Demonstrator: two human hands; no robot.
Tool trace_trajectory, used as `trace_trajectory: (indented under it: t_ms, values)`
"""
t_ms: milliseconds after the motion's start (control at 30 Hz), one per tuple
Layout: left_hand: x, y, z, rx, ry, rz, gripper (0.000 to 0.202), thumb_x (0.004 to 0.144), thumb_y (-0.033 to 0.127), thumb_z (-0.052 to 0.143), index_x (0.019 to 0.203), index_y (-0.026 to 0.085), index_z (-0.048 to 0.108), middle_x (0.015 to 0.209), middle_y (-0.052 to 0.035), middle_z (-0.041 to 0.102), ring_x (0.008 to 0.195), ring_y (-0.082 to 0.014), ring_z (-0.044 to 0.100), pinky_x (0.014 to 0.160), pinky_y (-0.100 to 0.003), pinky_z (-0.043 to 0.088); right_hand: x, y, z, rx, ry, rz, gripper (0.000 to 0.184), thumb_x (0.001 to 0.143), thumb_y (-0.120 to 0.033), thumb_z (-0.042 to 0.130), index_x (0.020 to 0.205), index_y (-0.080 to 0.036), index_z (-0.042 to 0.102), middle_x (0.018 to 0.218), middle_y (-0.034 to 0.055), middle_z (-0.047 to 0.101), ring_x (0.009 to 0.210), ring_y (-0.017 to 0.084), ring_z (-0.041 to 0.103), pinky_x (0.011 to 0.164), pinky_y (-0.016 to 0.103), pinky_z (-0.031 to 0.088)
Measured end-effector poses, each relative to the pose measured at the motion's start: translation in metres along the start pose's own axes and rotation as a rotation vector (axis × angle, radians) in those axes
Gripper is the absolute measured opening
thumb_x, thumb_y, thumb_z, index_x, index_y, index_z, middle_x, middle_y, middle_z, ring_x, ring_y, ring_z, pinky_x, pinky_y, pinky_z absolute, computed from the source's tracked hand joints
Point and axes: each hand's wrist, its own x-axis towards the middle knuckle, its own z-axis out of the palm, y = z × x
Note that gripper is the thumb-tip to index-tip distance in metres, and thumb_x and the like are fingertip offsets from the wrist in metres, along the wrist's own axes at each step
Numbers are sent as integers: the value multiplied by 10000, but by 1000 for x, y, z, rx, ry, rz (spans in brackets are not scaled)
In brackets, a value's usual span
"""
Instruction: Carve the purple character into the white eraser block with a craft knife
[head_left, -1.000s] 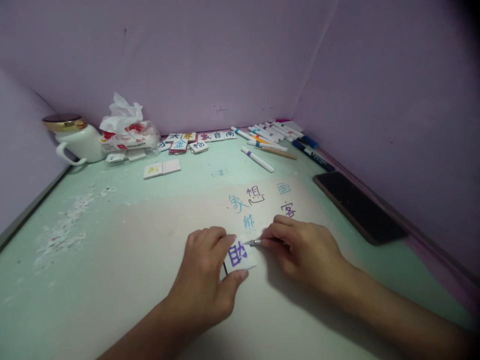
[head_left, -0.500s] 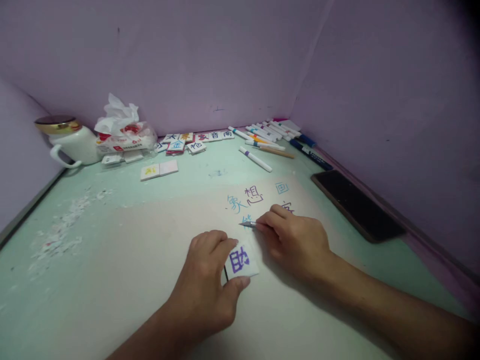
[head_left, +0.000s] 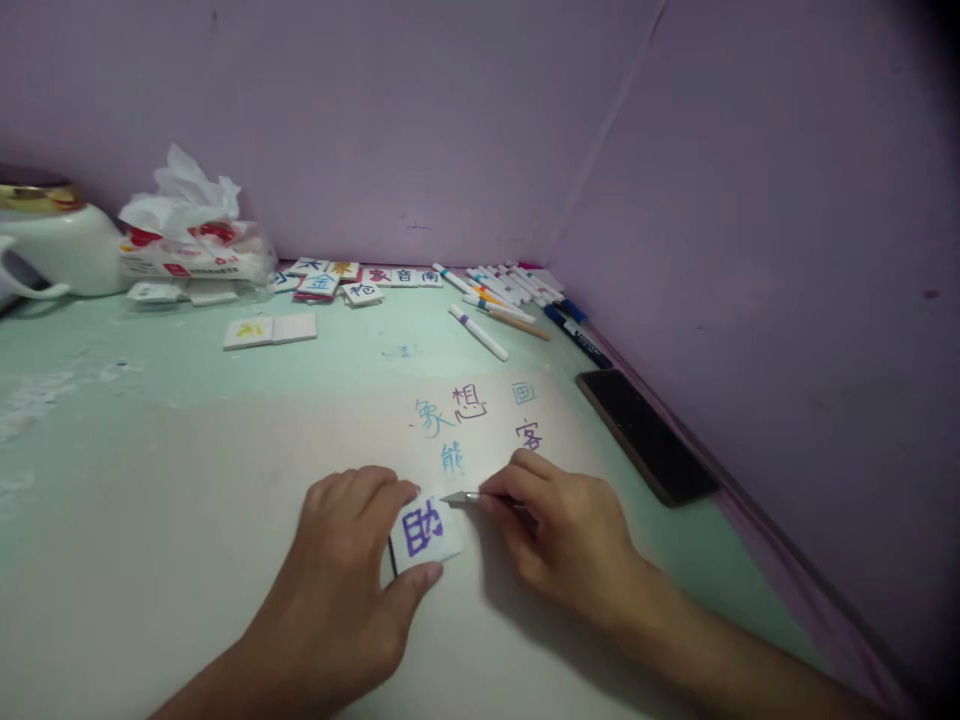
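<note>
A small white tile (head_left: 444, 545) with a purple Chinese character lies on the table in front of me. My left hand (head_left: 358, 570) grips it between the thumb at its near edge and the fingers at its far edge. In my right hand (head_left: 559, 520), pinched between thumb and forefinger, is a craft knife (head_left: 463, 497) with a pointed blade. The blade tip is at the tile's upper right, beside the purple strokes; whether it touches the surface I cannot tell.
Blue and purple characters (head_left: 452, 457) are written on the pale sheet beyond my hands. A phone (head_left: 651, 440) lies at the right. Several markers (head_left: 480, 333), lettered tiles (head_left: 364, 291), a tissue pack (head_left: 199, 255) and a white mug (head_left: 71, 245) stand or lie along the back.
The knife tip has moved down from the written sheet to the tile's upper right. The camera view has turned right, so everything appears shifted left. My left hand still holds the tile.
</note>
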Motion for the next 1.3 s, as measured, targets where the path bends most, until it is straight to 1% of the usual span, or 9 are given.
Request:
trace_trajectory:
  t_ms: [267, 467, 700, 800, 900, 1000, 1100, 1200, 1300]
  values:
    - [4, 6, -4, -49, -24, -21, 299, 734, 224, 601, 1011, 164, 506, 1018, -126, 552, 941, -304, 529, 790, -519, 445, -1, 1, 5, -26, 37, -50, 183, 791, -209, 500, 756, -232, 677, 664, -19, 633, 464, 109, 526, 455, 262, 200]
    - [3, 5, -6, -124, -49, -22, 269, 744, 213, 582, 999, 153, 517, 1049, -136, 544, 958, -288, 528, 802, -482, 476, 0, 0, 11, -113, 70, -56, 217, 789, -198, 474, 748, -236, 683, 641, -17, 631, 473, 119, 538, 450, 271, 155]
    - [4, 5, -7, -165, -94, -62, 269, 735, 202, 590, 995, 155, 537, 1060, -126, 550, 976, -274, 530, 837, -463, 483, 8, -5, 20, -251, 124, -50, 233, 796, -196, 459, 688, -211, 664, 613, -7, 615, 420, 109, 482, 439, 279, 121]
    - [3, 6, -5, -151, -82, -85, 323, 719, 209, 608, 1031, 163, 535, 1078, -123, 545, 993, -283, 527, 842, -479, 478, 12, 0, 20, -220, 144, -8, 220, 818, -218, 475, 716, -207, 669, 657, -3, 631, 465, 116, 510, 435, 269, 170]
    - [1, 5, -2, -125, -63, -91, 342, 716, 213, 615, 1045, 171, 531, 1073, -119, 541, 994, -288, 523, 843, -496, 467, 11, 7, 16, -46, 187, 27, 177, 821, -250, 509, 760, -214, 671, 692, -11, 638, 529, 114, 541, 464, 245, 276]
    - [1, 6, -2, -114, -68, -91, 351, 715, 211, 620, 1052, 178, 527, 1069, -112, 541, 994, -287, 523, 847, -504, 456, 6, 9, 9, 63, 117, 49, 159, 819, -241, 517, 766, -222, 666, 692, -18, 639, 540, 108, 543, 499, 238, 328]
    - [1, 7, -4, -102, -70, -93, 362, 720, 216, 619, 1065, 172, 520, 1070, -117, 542, 994, -290, 522, 852, -515, 448, 2, 8, 3, 55, 1, 47, 156, 821, -252, 522, 755, -226, 661, 698, -13, 651, 544, 117, 555, 499, 245, 323]
    - [2, 7, -5, -88, -70, -80, 351, 726, 221, 613, 1059, 168, 517, 1065, -124, 541, 990, -293, 521, 845, -516, 447, 1, 6, -2, 26, -37, 21, 154, 819, -268, 533, 746, -226, 663, 703, -5, 659, 539, 125, 563, 486, 248, 313]
    - [2, 8, -5, -72, -66, -63, 333, 733, 216, 602, 1051, 165, 517, 1065, -128, 539, 990, -295, 518, 840, -511, 446, 1, 4, -5, 66, -72, 12, 135, 810, -240, 534, 779, -225, 664, 718, 0, 657, 547, 124, 568, 496, 243, 333]
